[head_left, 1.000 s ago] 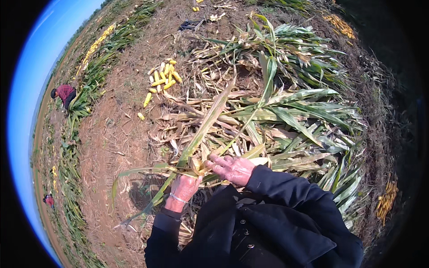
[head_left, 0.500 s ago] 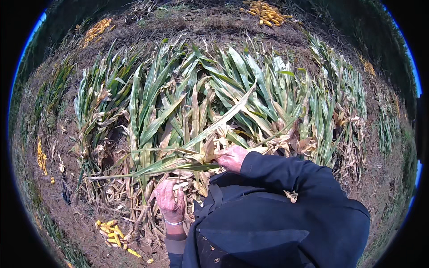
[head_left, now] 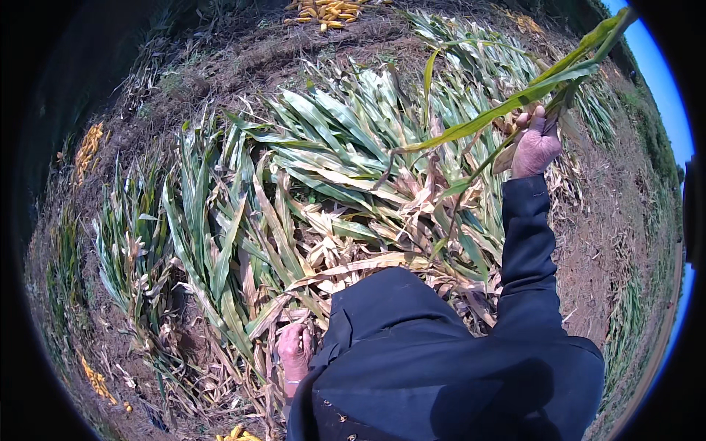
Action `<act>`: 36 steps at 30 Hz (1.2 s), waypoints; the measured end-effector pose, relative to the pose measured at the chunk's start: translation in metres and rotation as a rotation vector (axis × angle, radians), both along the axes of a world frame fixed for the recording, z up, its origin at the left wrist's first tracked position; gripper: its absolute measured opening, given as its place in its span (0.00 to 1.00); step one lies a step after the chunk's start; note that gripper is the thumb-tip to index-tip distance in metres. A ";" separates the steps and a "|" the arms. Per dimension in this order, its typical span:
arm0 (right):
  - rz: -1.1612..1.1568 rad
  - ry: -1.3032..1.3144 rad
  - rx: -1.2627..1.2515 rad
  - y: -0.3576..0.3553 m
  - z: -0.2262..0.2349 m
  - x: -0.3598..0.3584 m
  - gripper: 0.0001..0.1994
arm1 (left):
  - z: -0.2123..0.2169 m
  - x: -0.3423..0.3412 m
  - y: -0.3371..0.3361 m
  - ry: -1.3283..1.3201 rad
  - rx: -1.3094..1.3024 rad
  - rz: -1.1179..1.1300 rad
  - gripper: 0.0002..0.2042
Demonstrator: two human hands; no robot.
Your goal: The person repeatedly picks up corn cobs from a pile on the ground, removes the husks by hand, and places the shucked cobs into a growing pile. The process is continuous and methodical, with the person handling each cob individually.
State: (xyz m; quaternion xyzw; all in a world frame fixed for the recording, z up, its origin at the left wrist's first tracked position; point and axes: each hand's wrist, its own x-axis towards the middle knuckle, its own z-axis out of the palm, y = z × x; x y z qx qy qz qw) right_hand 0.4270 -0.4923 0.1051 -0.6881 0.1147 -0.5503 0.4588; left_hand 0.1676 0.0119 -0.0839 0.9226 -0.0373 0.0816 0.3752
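My right hand (head_left: 536,151) is raised at the far right, closed around a corn stalk (head_left: 489,158). The stalk's long green and yellowing leaves (head_left: 507,101) reach up to the upper right and droop to the left. Low in the view, beside my dark-clothed body, my left hand (head_left: 294,351) is curled closed. Whatever it may hold is hidden by the fingers. Dry husks and pale leaves (head_left: 265,316) lie around it. Cut corn stalks (head_left: 331,132) with green and tan leaves spread in a thick layer in front of me.
Husked yellow corn cobs lie in heaps on the ground: one at the top (head_left: 327,11), one at the far left (head_left: 88,151), another at the lower left (head_left: 97,381). A few more cobs (head_left: 237,434) show at the bottom edge. Brown soil (head_left: 599,242) extends to the right.
My right hand has swung from the middle out to the upper right with the stalk. My left hand stays low, now curled tighter. The view has turned to the right.
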 end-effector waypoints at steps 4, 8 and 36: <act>-0.081 -0.303 0.483 -0.046 0.040 -0.007 0.13 | -0.027 -0.010 0.001 0.017 0.031 -0.049 0.05; -0.302 -0.472 0.830 -0.118 -0.013 -0.006 0.18 | -0.049 -0.027 0.004 0.130 -0.008 -0.029 0.04; 1.342 0.561 0.884 0.243 -0.156 -0.119 0.18 | 0.084 0.059 -0.146 0.532 -1.176 0.150 0.23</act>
